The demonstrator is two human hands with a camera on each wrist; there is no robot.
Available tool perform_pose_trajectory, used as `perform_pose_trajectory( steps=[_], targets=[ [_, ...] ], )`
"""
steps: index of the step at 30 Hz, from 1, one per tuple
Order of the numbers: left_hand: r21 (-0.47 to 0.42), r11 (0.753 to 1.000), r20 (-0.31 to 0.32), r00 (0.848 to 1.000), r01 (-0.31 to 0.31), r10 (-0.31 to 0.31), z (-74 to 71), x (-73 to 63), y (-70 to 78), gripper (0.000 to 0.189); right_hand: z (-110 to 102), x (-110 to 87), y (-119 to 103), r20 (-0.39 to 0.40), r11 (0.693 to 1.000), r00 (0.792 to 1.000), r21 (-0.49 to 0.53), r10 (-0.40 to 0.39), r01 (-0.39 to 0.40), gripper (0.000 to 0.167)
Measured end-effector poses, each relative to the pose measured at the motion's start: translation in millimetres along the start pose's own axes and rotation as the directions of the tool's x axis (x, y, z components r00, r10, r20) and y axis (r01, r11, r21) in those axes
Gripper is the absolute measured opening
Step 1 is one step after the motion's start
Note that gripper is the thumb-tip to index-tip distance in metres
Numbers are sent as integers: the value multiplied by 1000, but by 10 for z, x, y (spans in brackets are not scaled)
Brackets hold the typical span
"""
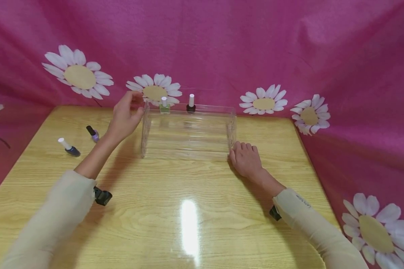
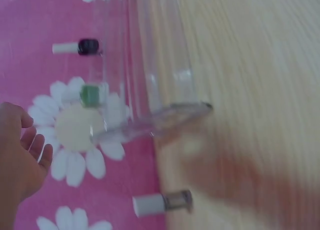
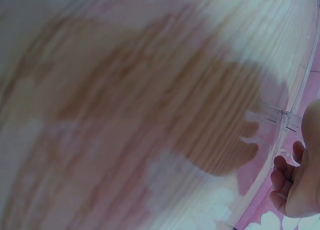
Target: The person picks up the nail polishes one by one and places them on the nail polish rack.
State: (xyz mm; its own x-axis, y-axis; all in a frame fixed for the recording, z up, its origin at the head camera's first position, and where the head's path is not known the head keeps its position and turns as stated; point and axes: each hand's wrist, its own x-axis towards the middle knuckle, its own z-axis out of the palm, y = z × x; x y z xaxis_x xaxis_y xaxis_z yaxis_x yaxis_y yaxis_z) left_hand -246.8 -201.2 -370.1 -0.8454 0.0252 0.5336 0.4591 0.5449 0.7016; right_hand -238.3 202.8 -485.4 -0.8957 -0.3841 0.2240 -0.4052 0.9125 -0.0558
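A clear plastic tiered rack stands on the wooden table. My left hand hovers at its upper left end, fingers loosely bent, holding nothing; the left wrist view shows a gap between hand and rack. On the top tier stand a green nail polish bottle and a black nail polish bottle, both with white caps. My right hand rests by the rack's front right corner, loosely curled, thumb right at the edge. In the left wrist view, a white-capped nail polish bottle with greyish glass stands outside the rack's left end.
Left of my left forearm are a purple nail polish bottle with a black cap and a dark blue nail polish bottle with a white cap. A pink cloth with daisies hangs behind and beside the table.
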Motion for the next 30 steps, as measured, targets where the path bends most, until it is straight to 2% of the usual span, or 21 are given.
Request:
perform_pose_trajectory(
  steps=[3,6,10,14,17,22,30],
  targets=[
    [-13,996,24,996,85,-84,-123,-103,-76,37,6,-2,-1,-10,1000,1000,-5,-13,13,33],
    [-44,986,43,986,163,-161,-213,-194,-155,40,16,0,1,-33,1000,999,-18,-25,24,33],
    [-93,968,13,972,233,-233,-279,-289,-280,41,15,5,1,-73,999,997,-30,-29,27,32],
    [-88,957,-51,958,276,-281,-317,-375,-425,42,8,-2,-2,-77,999,997,-23,-27,25,31],
    [-55,951,-74,949,303,-307,-351,-432,-509,42,2,-3,-8,-60,1000,998,-17,-22,21,32],
    [-28,935,-64,933,354,-355,-389,-502,-588,44,4,-3,-8,-48,1000,999,-18,-15,14,33],
    [-52,911,-5,912,409,-410,-367,-588,-708,54,21,-10,0,-59,1000,998,-25,-19,18,34]
  ],
)
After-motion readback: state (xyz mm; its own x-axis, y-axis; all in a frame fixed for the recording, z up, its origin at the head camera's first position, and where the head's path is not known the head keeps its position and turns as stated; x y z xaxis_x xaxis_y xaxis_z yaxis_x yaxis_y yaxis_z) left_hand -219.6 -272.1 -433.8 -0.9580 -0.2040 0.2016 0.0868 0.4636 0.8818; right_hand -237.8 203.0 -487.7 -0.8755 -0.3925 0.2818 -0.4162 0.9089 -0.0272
